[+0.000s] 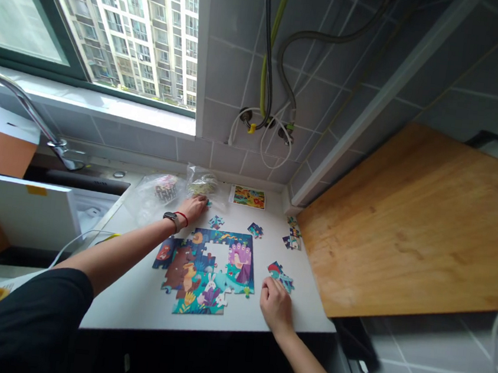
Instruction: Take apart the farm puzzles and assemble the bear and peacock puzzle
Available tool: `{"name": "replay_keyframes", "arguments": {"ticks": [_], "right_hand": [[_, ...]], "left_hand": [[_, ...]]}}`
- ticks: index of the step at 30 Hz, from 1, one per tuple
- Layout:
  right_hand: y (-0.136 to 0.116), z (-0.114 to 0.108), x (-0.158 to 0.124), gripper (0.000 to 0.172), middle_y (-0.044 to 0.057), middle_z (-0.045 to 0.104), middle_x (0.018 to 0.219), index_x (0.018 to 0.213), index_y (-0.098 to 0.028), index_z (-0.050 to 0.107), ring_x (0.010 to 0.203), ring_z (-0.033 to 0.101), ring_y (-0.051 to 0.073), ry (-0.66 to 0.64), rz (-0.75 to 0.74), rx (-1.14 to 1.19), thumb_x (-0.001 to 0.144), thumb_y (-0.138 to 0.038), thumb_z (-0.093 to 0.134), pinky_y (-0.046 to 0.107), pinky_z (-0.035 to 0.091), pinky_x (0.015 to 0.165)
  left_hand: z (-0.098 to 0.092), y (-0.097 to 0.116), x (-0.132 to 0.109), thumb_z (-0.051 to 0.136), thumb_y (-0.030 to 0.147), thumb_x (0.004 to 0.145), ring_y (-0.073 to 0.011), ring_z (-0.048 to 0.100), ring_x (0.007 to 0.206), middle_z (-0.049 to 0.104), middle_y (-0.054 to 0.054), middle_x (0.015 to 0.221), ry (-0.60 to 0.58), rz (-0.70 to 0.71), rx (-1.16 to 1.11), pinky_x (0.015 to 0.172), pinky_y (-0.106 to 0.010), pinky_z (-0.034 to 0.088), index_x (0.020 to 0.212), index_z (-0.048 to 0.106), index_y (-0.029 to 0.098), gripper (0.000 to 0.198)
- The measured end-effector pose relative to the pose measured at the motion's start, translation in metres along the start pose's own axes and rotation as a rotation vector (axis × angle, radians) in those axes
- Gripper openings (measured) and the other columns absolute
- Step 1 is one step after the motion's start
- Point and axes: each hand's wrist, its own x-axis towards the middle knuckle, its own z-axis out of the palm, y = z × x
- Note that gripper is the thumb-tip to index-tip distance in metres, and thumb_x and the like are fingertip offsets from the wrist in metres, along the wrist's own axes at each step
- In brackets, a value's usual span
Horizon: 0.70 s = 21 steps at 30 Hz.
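Observation:
A partly joined jigsaw puzzle [216,284] with colourful animals lies on the white counter; a gap shows the counter in its upper middle. My left hand [194,208] reaches past its upper left side, fingers closed at a small teal puzzle piece [208,203] beside the plastic bags. My right hand [276,303] rests curled on the counter at the puzzle's right, with nothing visible in it. Just above its knuckles lie joined red and teal pieces [281,277]. Loose pieces [216,222] and a blue cluster [255,230] lie above the puzzle.
A clear plastic bag [202,183] and another bag [165,189] stand near the back wall beside a picture card [248,197]. More pieces [292,241] lie by a large wooden board [405,226] on the right. A sink with a faucet [60,146] is at the left.

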Motion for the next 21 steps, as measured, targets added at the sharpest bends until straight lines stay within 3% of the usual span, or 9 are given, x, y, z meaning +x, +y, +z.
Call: {"name": "replay_keyframes", "arguments": {"ticks": [7,14,17,21], "right_hand": [[-0.001,-0.002,0.001,0.027,0.001,0.061,0.068,0.074,-0.024,0.052,0.068,0.059,0.019,0.007,0.008,0.021,0.084,0.0,0.045,0.029,0.038,0.069],[0.0,0.0,0.0,0.026,0.002,0.063,0.07,0.074,-0.024,0.054,0.069,0.059,0.02,0.006,0.014,0.044,0.084,-0.001,0.046,0.03,0.037,0.069],[0.001,0.001,-0.001,0.027,0.002,0.063,0.07,0.074,-0.024,0.055,0.069,0.059,0.02,-0.001,0.014,0.041,0.084,-0.001,0.045,0.03,0.038,0.07],[0.003,0.001,-0.002,0.026,0.002,0.064,0.07,0.075,-0.024,0.056,0.069,0.059,0.02,-0.012,0.022,0.034,0.084,-0.001,0.045,0.03,0.038,0.07]], "left_hand": [[0.0,0.015,-0.026,0.064,0.037,0.103,-0.0242,0.067,0.114,0.065,-0.011,0.134,-0.074,0.021,-0.037,0.097,-0.046,0.059,0.13,0.065,0.019,0.032],[-0.014,0.013,-0.011,0.067,0.038,0.102,-0.0248,0.068,0.112,0.066,-0.011,0.131,-0.133,-0.047,-0.12,0.096,-0.046,0.06,0.133,0.063,0.017,0.037],[-0.023,0.014,-0.006,0.078,0.032,0.091,-0.0255,0.071,0.107,0.072,-0.012,0.119,-0.123,-0.062,-0.193,0.098,-0.042,0.059,0.132,0.067,0.018,0.044],[-0.035,0.019,-0.006,0.08,0.032,0.082,-0.0244,0.075,0.09,0.077,-0.01,0.102,-0.062,-0.119,-0.343,0.09,-0.036,0.059,0.102,0.081,0.019,0.024]]}}
